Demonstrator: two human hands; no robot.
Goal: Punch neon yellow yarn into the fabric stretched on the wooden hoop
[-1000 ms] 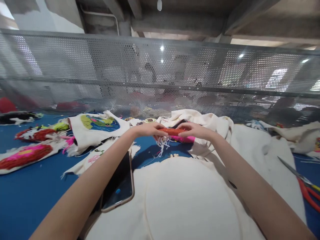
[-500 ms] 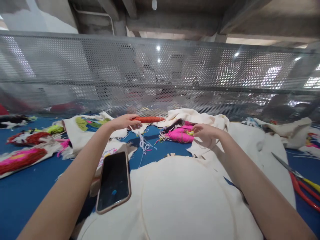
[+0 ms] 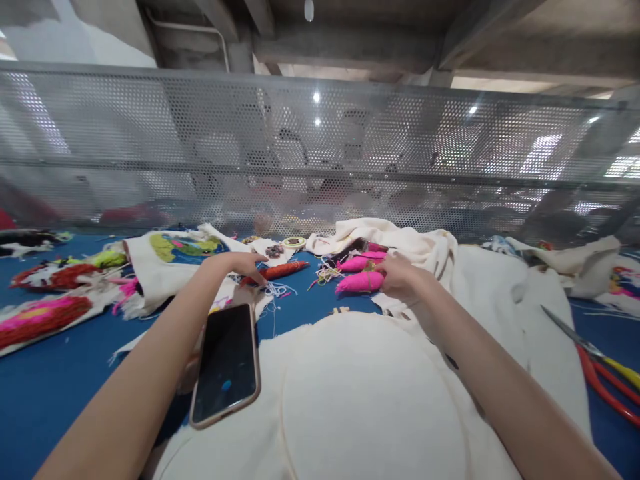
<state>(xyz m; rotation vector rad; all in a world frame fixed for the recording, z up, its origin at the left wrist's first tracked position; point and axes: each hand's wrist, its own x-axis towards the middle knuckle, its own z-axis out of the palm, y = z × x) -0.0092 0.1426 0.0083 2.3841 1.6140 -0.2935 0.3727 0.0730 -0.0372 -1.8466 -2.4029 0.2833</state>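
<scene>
My left hand (image 3: 246, 264) has its fingers closed around one end of a bundle of orange yarn (image 3: 284, 270), low over the blue table. White loose threads (image 3: 278, 289) lie just below it. On the other side, my right hand (image 3: 397, 275) grips the end of a bright pink yarn bundle (image 3: 359, 283); its fingertips are partly hidden. More pink yarn (image 3: 356, 263) rests right behind that bundle. Nearest me, white cloth (image 3: 375, 393) is stretched over a round hoop, whose outline shows through the fabric.
A phone (image 3: 227, 367) lies on the cloth at left. Red-handled scissors (image 3: 590, 350) lie at right. Embroidered scraps (image 3: 55, 320) and yarn cover the left side of the blue table (image 3: 30, 393). Crumpled white cloth (image 3: 395, 233) sits before a perforated metal screen (image 3: 320, 153).
My left hand has come down and toward me with the orange yarn, uncovering a small round embroidered piece behind. My right hand has closed on the pink bundle and shifted it slightly nearer.
</scene>
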